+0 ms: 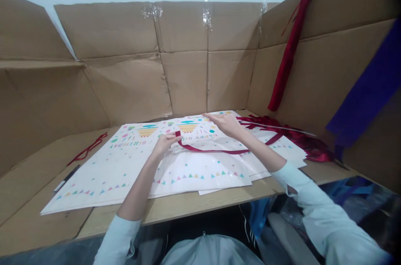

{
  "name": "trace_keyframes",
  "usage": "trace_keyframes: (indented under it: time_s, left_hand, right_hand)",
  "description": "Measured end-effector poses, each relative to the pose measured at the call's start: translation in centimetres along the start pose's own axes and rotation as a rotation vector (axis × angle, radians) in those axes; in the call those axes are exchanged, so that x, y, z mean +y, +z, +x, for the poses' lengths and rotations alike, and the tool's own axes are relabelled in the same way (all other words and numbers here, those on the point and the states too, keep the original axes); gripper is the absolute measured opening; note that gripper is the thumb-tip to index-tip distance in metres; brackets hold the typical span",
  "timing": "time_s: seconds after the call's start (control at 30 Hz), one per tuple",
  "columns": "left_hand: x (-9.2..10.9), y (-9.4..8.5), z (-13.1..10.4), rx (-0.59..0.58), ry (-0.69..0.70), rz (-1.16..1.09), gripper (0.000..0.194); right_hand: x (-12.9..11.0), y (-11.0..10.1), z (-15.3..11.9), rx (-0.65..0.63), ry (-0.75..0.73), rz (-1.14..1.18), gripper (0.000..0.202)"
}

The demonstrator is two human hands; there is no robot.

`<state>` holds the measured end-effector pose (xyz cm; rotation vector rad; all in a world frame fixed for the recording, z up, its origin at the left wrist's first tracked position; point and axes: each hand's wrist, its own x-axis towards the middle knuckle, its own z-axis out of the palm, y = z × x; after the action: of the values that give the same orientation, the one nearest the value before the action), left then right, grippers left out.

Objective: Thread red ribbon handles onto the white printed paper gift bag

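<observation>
Ribbon (216, 151) curves across lower centre, left hand (165, 144) pinching its end; right hand (227, 125), right of centre, points a finger over printed sheets (103, 164) (any grip? can't tell). Light, level pinching should prevent twists.

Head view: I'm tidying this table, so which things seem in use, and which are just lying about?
Apparently in use:
red ribbon, held in the left hand
printed white sheets, beneath both hands
pile of red ribbon, right

Apparently just lying about:
pen, left
thin red cord, left
red strip, hanging, right
blue strip, right
</observation>
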<state>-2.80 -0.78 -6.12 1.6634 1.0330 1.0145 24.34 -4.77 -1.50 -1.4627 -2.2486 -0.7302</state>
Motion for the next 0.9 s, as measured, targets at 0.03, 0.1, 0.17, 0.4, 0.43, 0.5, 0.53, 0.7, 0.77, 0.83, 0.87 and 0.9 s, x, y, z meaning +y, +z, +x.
trace_keyframes:
  time_s: [0.03,0.1,0.17,0.4,0.43,0.5,0.53,0.7,0.77,0.83,0.87,0.9]
  left_hand:
    - [-0.5,0.1,0.1,0.045,-0.079,-0.097,0.024]
    - [-1.4,0.3,0.1,0.069,-0.161,-0.334,0.023]
    - [-1.9,0.7,0.0,0.014,-0.170,-0.518,0.022]
    - [-2.2,2.0,-0.8,-0.192,-0.181,-0.541,0.020]
    - [-2.3,2.2,-0.8,-0.197,-0.195,-0.527,0.019]
    - [-2.6,2.6,-0.8,-0.210,-0.213,-0.507,0.019]
    - [-2.7,2.8,-0.7,-0.218,-0.213,-0.498,0.019]
    - [-2.8,3.2,-0.9,-0.260,-0.157,-0.489,0.020]
    - [-2.7,3.2,-1.0,-0.273,-0.141,-0.482,0.020]
    - [-2.6,3.2,-1.1,-0.279,-0.143,-0.472,0.021]
    - [-2.6,3.2,-1.1,-0.277,-0.147,-0.470,0.022]
    - [-2.5,3.2,-1.1,-0.273,-0.150,-0.471,0.023]
  right_hand:
    - [-0.5,0.6,-0.4,0.031,0.007,0.066,0.045]
    - [-1.7,2.2,-1.2,0.090,0.019,0.201,0.047]
    - [-2.7,3.9,-1.9,0.144,0.025,0.295,0.049]
    - [-4.1,5.9,-2.7,0.100,0.016,0.234,0.044]
    - [-4.1,5.8,-2.7,0.083,0.020,0.226,0.044]
    - [-4.2,5.6,-2.8,0.067,0.020,0.231,0.043]
    - [-4.2,5.5,-2.8,0.069,0.016,0.248,0.041]
    - [-4.9,4.8,-3.3,0.112,-0.002,0.355,0.032]
    - [-5.0,4.8,-3.4,0.133,0.014,0.358,0.033]
    - [-5.0,4.8,-3.4,0.142,0.018,0.362,0.034]
    - [-5.0,4.9,-3.5,0.136,0.012,0.367,0.033]
    - [-5.0,4.9,-3.5,0.123,0.004,0.374,0.033]
